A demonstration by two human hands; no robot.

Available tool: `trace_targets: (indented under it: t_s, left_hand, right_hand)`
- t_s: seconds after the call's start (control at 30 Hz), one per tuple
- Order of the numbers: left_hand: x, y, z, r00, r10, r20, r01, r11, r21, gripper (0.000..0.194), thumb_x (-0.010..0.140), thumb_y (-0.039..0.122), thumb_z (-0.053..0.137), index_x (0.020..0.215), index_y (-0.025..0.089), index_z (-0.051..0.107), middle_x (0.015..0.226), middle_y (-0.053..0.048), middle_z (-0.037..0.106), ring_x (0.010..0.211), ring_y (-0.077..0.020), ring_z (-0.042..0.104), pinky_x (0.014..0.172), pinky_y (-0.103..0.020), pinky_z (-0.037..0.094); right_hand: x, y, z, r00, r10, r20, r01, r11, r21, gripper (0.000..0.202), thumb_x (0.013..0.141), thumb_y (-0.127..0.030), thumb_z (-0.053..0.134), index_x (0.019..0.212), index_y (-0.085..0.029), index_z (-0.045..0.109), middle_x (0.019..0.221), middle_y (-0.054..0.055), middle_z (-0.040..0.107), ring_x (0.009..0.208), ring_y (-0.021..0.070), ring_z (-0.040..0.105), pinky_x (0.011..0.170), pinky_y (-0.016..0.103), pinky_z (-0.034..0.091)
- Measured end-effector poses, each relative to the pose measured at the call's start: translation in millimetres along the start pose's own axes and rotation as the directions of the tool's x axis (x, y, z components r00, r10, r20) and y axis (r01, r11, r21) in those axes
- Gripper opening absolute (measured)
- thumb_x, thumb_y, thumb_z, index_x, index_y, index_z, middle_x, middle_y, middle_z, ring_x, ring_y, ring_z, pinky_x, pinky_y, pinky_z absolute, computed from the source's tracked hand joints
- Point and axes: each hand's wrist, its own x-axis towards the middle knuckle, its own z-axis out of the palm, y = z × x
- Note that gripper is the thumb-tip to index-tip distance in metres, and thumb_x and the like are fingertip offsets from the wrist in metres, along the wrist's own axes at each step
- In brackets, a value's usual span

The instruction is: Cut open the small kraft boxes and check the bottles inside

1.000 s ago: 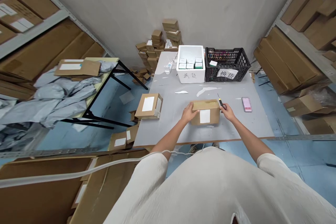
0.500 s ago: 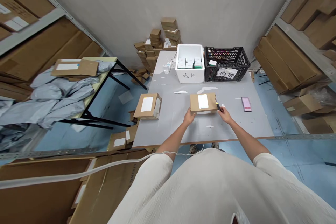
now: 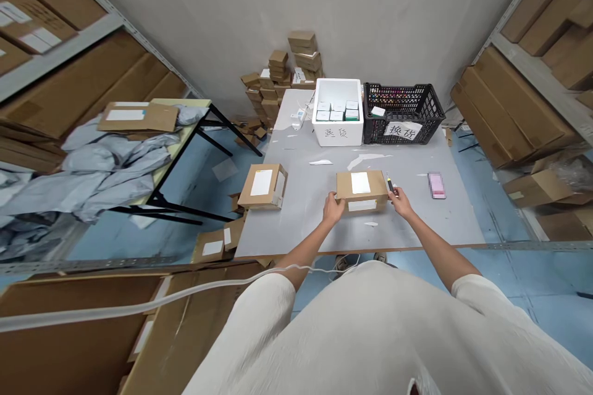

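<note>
A brown cardboard box with a white label on top and another on its front side is on the grey table, close to its front edge. My left hand is closed on the box's left front corner. At the right end of the box, my right hand is closed around a slim tool with a black-and-yellow handle and a thin metal shaft pointing away from me. Whether the shaft is a blade is too small to tell. The fingers of that hand are close to the box's side.
Another labelled box stands at the table's left edge. At the back are a white foam box holding small cartons and a black plastic crate. A phone lies to the right. A white cable crosses before my body.
The box has tilted or shifted toward me, so its front label shows more. The tool has swung more upright and away from the box top, and my right hand has moved slightly right.
</note>
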Motion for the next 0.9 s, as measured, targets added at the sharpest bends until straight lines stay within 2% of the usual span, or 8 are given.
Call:
trace_targets:
  t_s: [0.1, 0.23, 0.33, 0.43, 0.5, 0.6, 0.73, 0.9]
  left_hand:
    - [-8.9, 2.4, -7.8, 0.999, 0.034, -0.019, -0.032, 0.996, 0.084, 0.05, 0.105, 0.052, 0.057, 0.147, 0.026, 0.051, 0.139, -0.015, 0.07, 0.128, -0.031, 0.069, 0.107, -0.041, 0.05]
    - [-11.0, 10.3, -19.8, 0.998, 0.065, -0.009, -0.063, 0.99, 0.128, 0.052, 0.108, 0.054, 0.052, 0.149, 0.023, 0.049, 0.134, -0.016, 0.071, 0.128, -0.033, 0.068, 0.108, -0.044, 0.05]
    - [-7.6, 17.1, -25.2, 0.996, 0.087, -0.01, -0.085, 0.993, 0.086, 0.049, 0.108, 0.046, 0.053, 0.151, 0.022, 0.047, 0.133, -0.015, 0.071, 0.124, -0.0305, 0.07, 0.109, -0.044, 0.051]
    - [-5.4, 20.6, -26.1, 0.988, 0.151, -0.022, -0.15, 0.988, 0.022, 0.049, 0.104, 0.029, 0.057, 0.151, 0.024, 0.048, 0.145, -0.014, 0.064, 0.116, -0.0263, 0.073, 0.11, -0.042, 0.053]
    - [-5.5, 20.3, -25.3, 0.976, 0.217, -0.013, -0.217, 0.976, 0.01, 0.054, 0.099, 0.02, 0.058, 0.151, 0.025, 0.05, 0.151, -0.014, 0.059, 0.118, -0.0266, 0.072, 0.11, -0.043, 0.055]
    - [-7.5, 17.0, -24.0, 0.948, 0.316, 0.018, -0.317, 0.948, 0.038, 0.062, 0.094, 0.015, 0.058, 0.154, 0.025, 0.049, 0.156, -0.015, 0.053, 0.134, -0.0301, 0.063, 0.115, -0.045, 0.053]
    - [-12.4, 13.2, -22.9, 0.9, 0.435, 0.033, -0.433, 0.882, 0.185, 0.062, 0.092, 0.014, 0.058, 0.153, 0.026, 0.054, 0.166, -0.017, 0.044, 0.15, -0.0378, 0.048, 0.125, -0.055, 0.041]
    - [-15.1, 14.5, -16.5, 0.793, 0.566, 0.227, -0.61, 0.737, 0.291, 0.065, 0.093, 0.012, 0.055, 0.156, 0.026, 0.056, 0.16, -0.017, 0.054, 0.153, -0.0382, 0.046, 0.13, -0.055, 0.032]
  right_hand:
    - [-0.3, -5.3, -6.7, 0.998, 0.067, -0.008, -0.066, 0.995, 0.08, 0.054, 0.09, -0.068, 0.059, 0.125, -0.026, 0.057, 0.106, 0.005, 0.074, 0.094, 0.0245, 0.078, 0.091, 0.041, 0.06]
    - [4.2, -12.8, -9.1, 0.998, 0.062, -0.014, -0.059, 0.991, 0.122, 0.057, 0.087, -0.072, 0.063, 0.12, -0.026, 0.056, 0.098, 0.003, 0.075, 0.086, 0.0242, 0.077, 0.088, 0.042, 0.061]
    - [10.8, -18.5, -8.7, 0.998, 0.041, -0.045, -0.032, 0.983, 0.179, 0.061, 0.086, -0.075, 0.066, 0.121, -0.026, 0.056, 0.104, 0.007, 0.077, 0.097, 0.0263, 0.078, 0.09, 0.043, 0.061]
    - [18.4, -24.6, -10.6, 0.998, 0.04, -0.038, -0.03, 0.97, 0.242, 0.062, 0.087, -0.073, 0.067, 0.125, -0.026, 0.057, 0.118, 0.011, 0.076, 0.112, 0.0291, 0.077, 0.093, 0.044, 0.062]
    - [22.7, -28.2, -12.1, 0.999, 0.04, -0.014, -0.035, 0.967, 0.251, 0.06, 0.088, -0.069, 0.068, 0.127, -0.025, 0.058, 0.127, 0.013, 0.075, 0.119, 0.0297, 0.076, 0.095, 0.045, 0.063]
    - [26.6, -32.2, -12.4, 0.999, 0.036, 0.004, -0.036, 0.974, 0.221, 0.058, 0.09, -0.066, 0.066, 0.13, -0.024, 0.059, 0.133, 0.014, 0.073, 0.123, 0.0287, 0.074, 0.097, 0.044, 0.063]
    - [26.7, -35.4, -9.7, 1.0, 0.012, -0.007, -0.011, 0.995, 0.096, 0.064, 0.092, -0.069, 0.061, 0.136, -0.023, 0.061, 0.13, 0.014, 0.074, 0.115, 0.0275, 0.073, 0.092, 0.043, 0.064]
    - [24.3, -41.2, -8.6, 0.997, -0.075, 0.025, 0.076, 0.994, -0.074, 0.07, 0.095, -0.075, 0.049, 0.137, -0.021, 0.066, 0.12, 0.011, 0.077, 0.102, 0.026, 0.072, 0.087, 0.04, 0.062]
